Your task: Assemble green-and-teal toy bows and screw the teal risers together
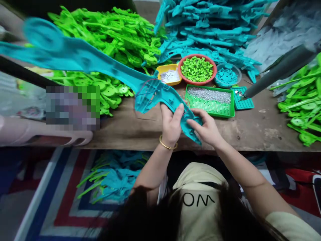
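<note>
A long teal plastic toy gun half-shell [105, 70] slants across the view, its hollow inner side up and a thin reddish wire lying in it. My left hand [172, 124], with a gold bracelet on the wrist, is wrapped round the shell near its lower end, thumb on top. At the tip of that end, my right hand [205, 127] grips the shell with bent fingers; whether a small part is between them I cannot make out. The far end of the shell reaches past the upper left edge of the view.
Beyond my hands stand a yellow tray [158, 71] of pale pins, a red bowl [214, 72] of green pieces, a clear bowl of teal pieces [227, 76] and a green tray [210, 110] of screws. Green parts [107, 36] and teal parts [213, 20] are piled behind. A dark pole [278, 72] slants at right.
</note>
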`<action>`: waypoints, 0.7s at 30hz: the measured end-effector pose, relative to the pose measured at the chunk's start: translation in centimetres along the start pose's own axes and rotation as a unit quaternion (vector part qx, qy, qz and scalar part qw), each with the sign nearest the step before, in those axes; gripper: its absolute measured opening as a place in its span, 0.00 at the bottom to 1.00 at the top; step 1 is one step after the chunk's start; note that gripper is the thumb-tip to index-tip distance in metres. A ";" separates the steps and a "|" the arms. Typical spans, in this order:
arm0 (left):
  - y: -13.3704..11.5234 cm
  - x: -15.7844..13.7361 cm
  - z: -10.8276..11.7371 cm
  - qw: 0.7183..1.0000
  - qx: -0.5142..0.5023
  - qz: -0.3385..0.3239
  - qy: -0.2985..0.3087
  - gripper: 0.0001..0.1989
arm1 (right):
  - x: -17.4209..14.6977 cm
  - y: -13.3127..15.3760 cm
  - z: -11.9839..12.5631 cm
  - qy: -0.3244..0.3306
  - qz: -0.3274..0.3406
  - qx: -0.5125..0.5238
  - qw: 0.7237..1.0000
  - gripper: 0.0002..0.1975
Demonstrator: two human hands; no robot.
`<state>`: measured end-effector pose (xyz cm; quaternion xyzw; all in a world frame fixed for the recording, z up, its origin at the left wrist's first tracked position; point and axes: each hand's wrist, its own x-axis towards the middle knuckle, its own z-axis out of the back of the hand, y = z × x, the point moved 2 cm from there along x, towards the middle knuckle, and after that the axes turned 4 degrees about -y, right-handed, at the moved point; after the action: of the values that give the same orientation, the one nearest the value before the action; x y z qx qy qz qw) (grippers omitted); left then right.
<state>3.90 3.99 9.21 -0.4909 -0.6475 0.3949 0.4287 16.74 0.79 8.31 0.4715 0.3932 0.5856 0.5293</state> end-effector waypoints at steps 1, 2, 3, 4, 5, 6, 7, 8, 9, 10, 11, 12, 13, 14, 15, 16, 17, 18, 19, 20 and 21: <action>-1.0 -0.3 1.1 0.999 0.046 -0.018 0.016 0.15 | 0.1 0.3 -0.2 0.004 0.002 0.007 1.000 0.17; -1.8 -0.7 2.2 0.994 0.102 -0.019 0.046 0.15 | 0.0 0.5 -0.1 0.011 -0.005 0.016 1.000 0.15; -2.3 -1.1 3.3 0.983 0.162 -0.004 0.084 0.15 | -0.1 0.4 0.3 0.017 -0.024 0.028 0.999 0.14; -2.4 -1.5 4.4 0.966 0.221 0.021 0.130 0.15 | -0.4 0.1 0.9 0.018 -0.052 0.043 0.998 0.14; -2.2 -2.0 5.4 0.945 0.271 0.053 0.175 0.15 | -0.7 -0.3 1.7 0.013 -0.087 0.060 0.994 0.14; -1.8 -2.5 6.2 0.925 0.305 0.084 0.212 0.16 | -1.1 -0.8 2.5 0.004 -0.124 0.078 0.989 0.14; -1.3 -3.0 6.9 0.909 0.324 0.112 0.238 0.17 | -1.5 -1.2 3.4 -0.008 -0.159 0.095 0.983 0.15; -0.8 -3.4 7.4 0.899 0.329 0.135 0.255 0.18 | -1.8 -1.7 4.3 -0.024 -0.188 0.108 0.976 0.15; -0.4 -3.8 7.6 0.894 0.324 0.153 0.269 0.19 | -2.0 -2.0 5.2 -0.040 -0.210 0.118 0.970 0.16; -0.2 -4.1 7.6 0.891 0.312 0.167 0.285 0.19 | -2.2 -2.3 6.1 -0.056 -0.225 0.126 0.964 0.16; -0.3 -4.3 7.4 0.889 0.295 0.176 0.302 0.18 | -2.3 -2.4 6.9 -0.070 -0.236 0.131 0.960 0.17; -0.8 -4.5 7.1 0.890 0.273 0.180 0.318 0.18 | -2.3 -2.4 7.7 -0.085 -0.242 0.133 0.957 0.18; -1.5 -4.5 6.8 0.893 0.251 0.178 0.329 0.17 | -2.2 -2.4 8.5 -0.101 -0.243 0.132 0.956 0.18; -2.4 -4.4 6.5 0.899 0.231 0.170 0.330 0.15 | -2.2 -2.3 9.3 -0.115 -0.241 0.132 0.955 0.19; -3.3 -4.2 6.2 0.912 0.216 0.156 0.313 0.14 | -2.2 -2.2 10.0 -0.128 -0.236 0.132 0.954 0.19; -4.1 -3.8 6.1 0.928 0.208 0.137 0.279 0.13 | -2.3 -2.1 10.6 -0.136 -0.230 0.133 0.954 0.19; -4.7 -3.3 6.0 0.944 0.208 0.111 0.232 0.12 | -2.4 -2.0 11.1 -0.137 -0.226 0.134 0.955 0.18; -4.9 -2.7 6.0 0.957 0.210 0.085 0.181 0.10 | -2.6 -2.0 11.5 -0.132 -0.223 0.135 0.956 0.18; -4.7 -2.1 6.0 0.967 0.208 0.063 0.131 0.09 | -2.8 -2.0 11.8 -0.121 -0.220 0.137 0.958 0.17; -4.2 -1.4 5.9 0.976 0.195 0.049 0.086 0.09 | -3.1 -2.1 12.0 -0.105 -0.218 0.139 0.960 0.16; -3.3 -0.7 5.7 0.982 0.178 0.044 0.049 0.10 | -3.5 -2.2 12.1 -0.085 -0.217 0.139 0.962 0.16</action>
<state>-2.33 2.10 10.30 -0.4539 -0.5229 0.4973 0.5227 29.03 -2.86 8.68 0.4919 0.5174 0.3541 0.6041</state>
